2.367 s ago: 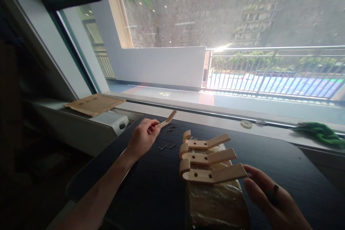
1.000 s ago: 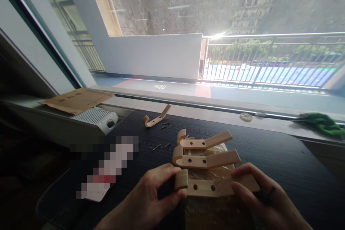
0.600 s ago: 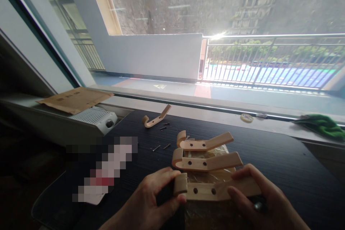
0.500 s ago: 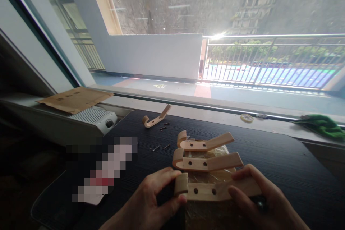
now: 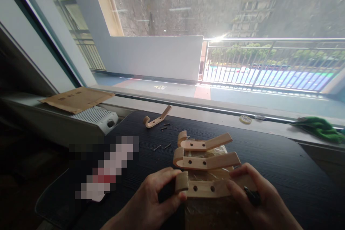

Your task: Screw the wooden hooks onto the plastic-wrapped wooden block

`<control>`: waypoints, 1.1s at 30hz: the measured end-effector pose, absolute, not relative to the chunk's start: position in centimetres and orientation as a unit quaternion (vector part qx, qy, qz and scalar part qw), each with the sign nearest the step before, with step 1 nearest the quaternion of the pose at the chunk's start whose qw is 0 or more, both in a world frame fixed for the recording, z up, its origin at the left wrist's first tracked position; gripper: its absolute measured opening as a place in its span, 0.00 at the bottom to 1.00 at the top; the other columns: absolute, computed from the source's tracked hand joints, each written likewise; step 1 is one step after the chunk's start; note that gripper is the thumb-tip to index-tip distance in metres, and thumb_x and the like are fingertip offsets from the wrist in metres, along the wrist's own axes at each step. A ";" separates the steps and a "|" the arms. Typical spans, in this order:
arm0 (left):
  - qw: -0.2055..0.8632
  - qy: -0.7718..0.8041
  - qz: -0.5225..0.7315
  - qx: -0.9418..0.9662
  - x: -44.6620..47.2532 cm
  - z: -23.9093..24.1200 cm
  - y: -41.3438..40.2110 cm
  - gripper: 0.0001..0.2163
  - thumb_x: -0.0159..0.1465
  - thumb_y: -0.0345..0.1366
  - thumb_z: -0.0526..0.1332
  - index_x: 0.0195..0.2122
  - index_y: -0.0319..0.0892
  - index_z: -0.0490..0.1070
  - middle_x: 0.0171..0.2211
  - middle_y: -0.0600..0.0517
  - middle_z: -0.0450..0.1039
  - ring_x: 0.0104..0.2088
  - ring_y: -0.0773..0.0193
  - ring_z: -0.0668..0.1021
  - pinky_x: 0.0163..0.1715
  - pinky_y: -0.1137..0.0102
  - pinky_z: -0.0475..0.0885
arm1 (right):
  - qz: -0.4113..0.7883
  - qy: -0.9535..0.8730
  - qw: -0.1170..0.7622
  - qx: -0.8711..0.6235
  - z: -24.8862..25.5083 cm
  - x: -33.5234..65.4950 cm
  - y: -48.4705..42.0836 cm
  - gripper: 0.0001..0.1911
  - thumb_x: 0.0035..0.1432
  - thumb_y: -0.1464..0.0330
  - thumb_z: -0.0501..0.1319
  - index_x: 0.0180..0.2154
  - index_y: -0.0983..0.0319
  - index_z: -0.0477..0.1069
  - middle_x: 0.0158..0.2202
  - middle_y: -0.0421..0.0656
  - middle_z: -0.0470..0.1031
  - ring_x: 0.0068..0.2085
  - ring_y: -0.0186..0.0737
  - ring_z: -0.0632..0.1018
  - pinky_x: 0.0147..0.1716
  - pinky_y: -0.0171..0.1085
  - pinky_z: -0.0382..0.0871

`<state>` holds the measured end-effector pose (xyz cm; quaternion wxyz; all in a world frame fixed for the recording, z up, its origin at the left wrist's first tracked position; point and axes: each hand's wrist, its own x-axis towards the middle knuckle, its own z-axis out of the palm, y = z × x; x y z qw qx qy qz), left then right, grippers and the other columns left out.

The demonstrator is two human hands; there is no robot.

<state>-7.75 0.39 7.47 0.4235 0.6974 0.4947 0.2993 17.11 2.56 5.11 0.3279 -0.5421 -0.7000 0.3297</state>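
My left hand (image 5: 151, 196) pinches the curled end of the nearest wooden hook (image 5: 203, 189) between thumb and fingers. The straight arm of that hook is gripped by my right hand (image 5: 265, 196), which also has a small dark object (image 5: 252, 197) against its palm, too shaded to name. Two dark holes show in the hook's flat middle. Under it lies a piece wrapped in clear plastic (image 5: 202, 214). Two similar hooks, a middle one (image 5: 196, 162) and a farther one (image 5: 198, 146), lie across this piece, roughly parallel.
Farther back on the black table (image 5: 269, 154) rests another wooden hook (image 5: 157, 119), with several loose screws (image 5: 157, 147) nearby. A blurred-out pale item (image 5: 107, 172) lies left. Along the window ledge are a tape roll (image 5: 245, 119) and a green cloth (image 5: 318, 128). A brown envelope (image 5: 78, 99) sits left.
The view shifts slightly. Both hands keep their hold on the nearest hook; my right hand and the hook's arm end appear slightly farther left. The other hooks stay on the wrapped piece.
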 end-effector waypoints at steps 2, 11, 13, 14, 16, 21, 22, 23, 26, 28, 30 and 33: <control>0.423 0.497 0.302 0.695 -7.7 7.6 0.2 0.09 0.62 0.39 0.57 0.43 0.47 0.70 0.45 0.56 0.72 0.46 0.63 0.73 0.47 0.76 0.67 | 0.334 -0.699 0.326 -0.542 5.0 17.1 2.6 0.08 0.53 0.62 0.56 0.33 0.58 0.60 0.29 0.38 0.75 0.30 0.36 0.76 0.27 0.29 0.70; 0.327 0.589 0.254 0.694 -10.8 8.4 -0.1 0.11 0.59 0.38 0.59 0.44 0.48 0.70 0.42 0.55 0.73 0.44 0.62 0.74 0.44 0.72 0.68 | 0.350 -0.659 0.335 -0.576 5.6 16.3 2.1 0.10 0.51 0.60 0.56 0.32 0.58 0.60 0.29 0.39 0.75 0.29 0.38 0.74 0.27 0.32 0.67; 0.296 0.602 0.249 0.698 -11.5 8.3 0.3 0.10 0.61 0.38 0.56 0.42 0.47 0.71 0.40 0.54 0.74 0.42 0.62 0.74 0.42 0.72 0.69 | 0.337 -0.639 0.366 -0.587 5.5 15.9 2.0 0.11 0.50 0.58 0.56 0.31 0.58 0.61 0.29 0.38 0.75 0.28 0.37 0.74 0.27 0.31 0.66; 0.278 0.607 0.246 0.703 -11.7 8.2 0.5 0.10 0.61 0.38 0.55 0.42 0.47 0.71 0.40 0.54 0.74 0.42 0.62 0.75 0.41 0.72 0.69 | 0.330 -0.631 0.378 -0.591 5.4 15.8 1.9 0.11 0.50 0.58 0.56 0.31 0.58 0.61 0.28 0.38 0.75 0.27 0.37 0.74 0.26 0.31 0.66; 0.229 0.614 0.241 0.716 -12.3 8.1 1.2 0.10 0.62 0.37 0.54 0.42 0.45 0.71 0.39 0.52 0.74 0.41 0.61 0.75 0.41 0.71 0.69 | 0.321 -0.625 0.390 -0.595 5.3 15.5 1.8 0.12 0.49 0.57 0.57 0.30 0.58 0.62 0.25 0.37 0.73 0.24 0.35 0.72 0.23 0.31 0.64; 0.077 0.647 0.167 0.740 -13.2 8.3 5.0 0.12 0.63 0.34 0.50 0.39 0.42 0.73 0.39 0.49 0.74 0.39 0.61 0.75 0.41 0.70 0.67 | 0.319 -0.627 0.401 -0.587 5.3 15.5 1.7 0.13 0.48 0.55 0.57 0.30 0.58 0.62 0.19 0.35 0.69 0.20 0.34 0.68 0.18 0.30 0.60; 0.063 0.665 0.117 0.735 -13.3 8.2 5.9 0.12 0.62 0.33 0.50 0.38 0.43 0.73 0.39 0.49 0.74 0.40 0.61 0.76 0.40 0.70 0.67 | 0.317 -0.627 0.401 -0.588 5.4 15.5 1.8 0.13 0.48 0.55 0.57 0.30 0.58 0.62 0.19 0.35 0.70 0.20 0.34 0.68 0.19 0.30 0.60; 0.060 0.675 0.095 0.729 -13.4 8.0 6.8 0.11 0.61 0.33 0.52 0.35 0.42 0.75 0.38 0.47 0.75 0.39 0.59 0.76 0.39 0.69 0.68 | 0.315 -0.629 0.399 -0.588 5.4 15.6 1.8 0.13 0.48 0.55 0.57 0.30 0.58 0.63 0.20 0.35 0.70 0.21 0.34 0.69 0.19 0.30 0.61; 0.067 0.681 0.055 0.727 -13.2 7.0 9.0 0.07 0.56 0.33 0.57 0.28 0.42 0.76 0.31 0.47 0.77 0.34 0.57 0.78 0.35 0.68 0.69 | 0.315 -0.649 0.375 -0.582 5.5 15.9 2.0 0.14 0.48 0.55 0.57 0.29 0.58 0.63 0.22 0.36 0.72 0.22 0.35 0.71 0.20 0.30 0.63; 0.067 0.683 0.039 0.726 -13.0 6.3 9.9 0.06 0.55 0.33 0.58 0.27 0.41 0.75 0.29 0.46 0.77 0.32 0.56 0.78 0.33 0.68 0.69 | 0.312 -0.656 0.374 -0.577 5.5 15.9 2.0 0.14 0.48 0.55 0.57 0.29 0.58 0.63 0.21 0.37 0.71 0.22 0.35 0.71 0.19 0.30 0.62; 0.065 0.685 0.028 0.725 -12.8 5.9 10.4 0.06 0.54 0.31 0.58 0.26 0.41 0.75 0.28 0.46 0.77 0.32 0.56 0.78 0.32 0.68 0.69 | 0.309 -0.651 0.387 -0.576 5.4 15.8 2.0 0.14 0.49 0.55 0.57 0.30 0.58 0.63 0.20 0.36 0.70 0.22 0.35 0.70 0.19 0.30 0.61; 0.065 0.688 0.021 0.723 -12.8 6.6 10.3 0.05 0.53 0.30 0.58 0.24 0.40 0.74 0.27 0.46 0.76 0.31 0.55 0.78 0.30 0.68 0.68 | 0.319 -0.643 0.388 -0.578 5.1 15.8 1.9 0.14 0.50 0.55 0.56 0.30 0.58 0.63 0.20 0.36 0.70 0.22 0.35 0.70 0.20 0.31 0.62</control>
